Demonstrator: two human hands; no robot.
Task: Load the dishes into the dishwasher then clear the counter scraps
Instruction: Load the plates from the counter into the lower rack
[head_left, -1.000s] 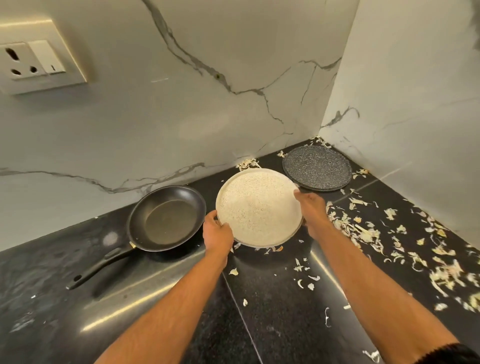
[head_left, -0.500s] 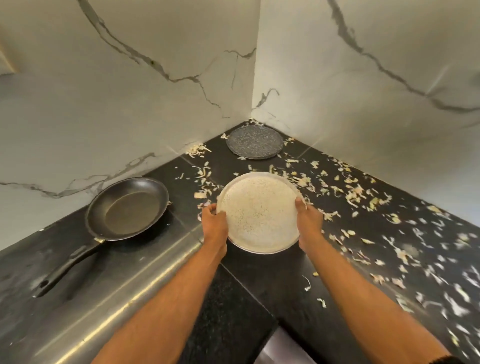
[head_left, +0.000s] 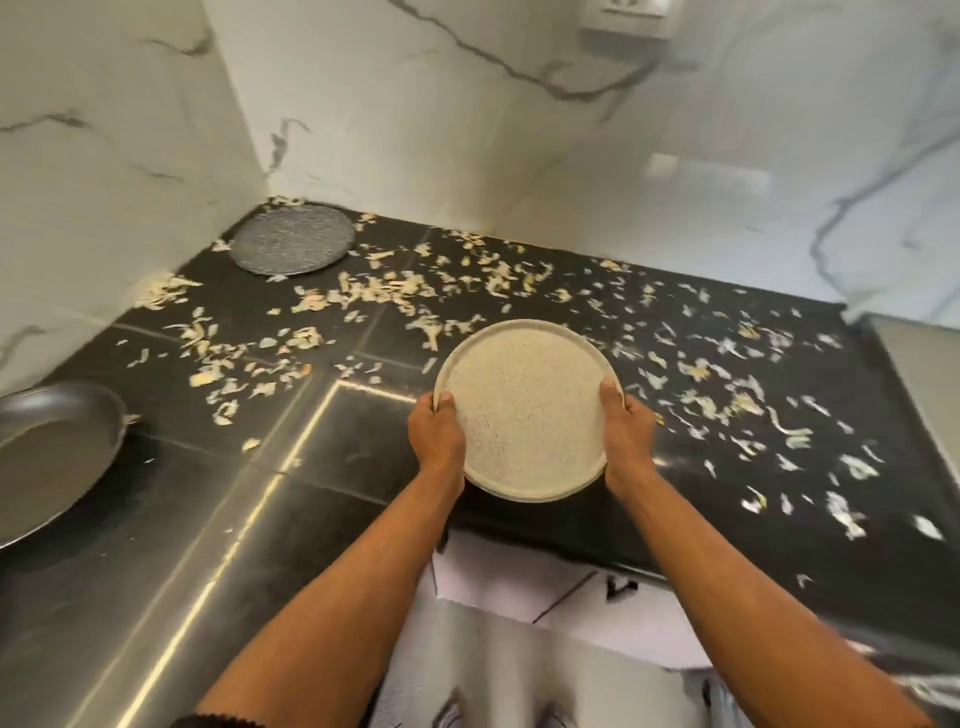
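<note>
Cream speckled round ceramic plate (head_left: 524, 410) is held at opposite rims: left hand (head_left: 435, 434) and right hand (head_left: 626, 426) each curl around an edge, thumbs on top. Since a second ago it has been lifted away from the corner and drawn toward the near edge of the black stone desk (head_left: 363, 457), now hanging over that edge. Judgement: loading has begun. A dark grey round plate (head_left: 293, 238) and dark frying pan (head_left: 49, 457) remain; pale vegetable scraps (head_left: 395, 291) lie uncleared.
</note>
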